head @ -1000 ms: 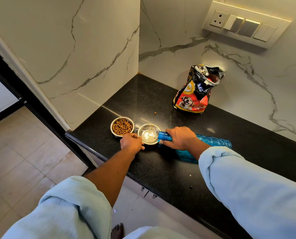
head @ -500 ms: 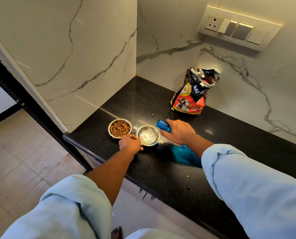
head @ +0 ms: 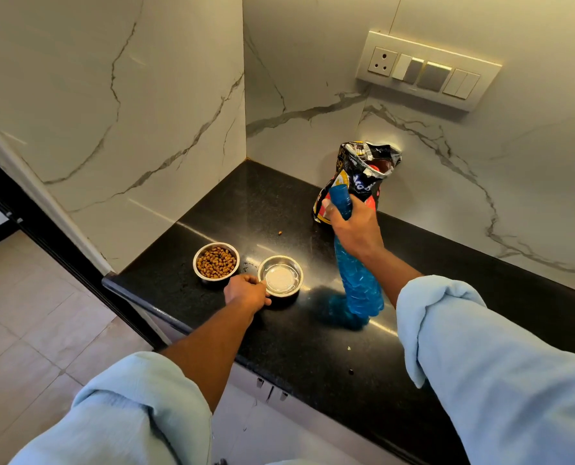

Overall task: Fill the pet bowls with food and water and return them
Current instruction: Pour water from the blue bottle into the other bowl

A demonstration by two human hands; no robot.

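Two steel bowls sit near the counter point(head: 313, 347) edge, so a nudge could tip one off. The left hand point(head: 246, 292) grips the water bowl point(head: 280, 276), which holds water; beside it the kibble bowl point(head: 216, 262) is full. The right hand point(head: 355, 226) clasps an upright blue bottle point(head: 358, 290) before the open dog food bag point(head: 363, 172).
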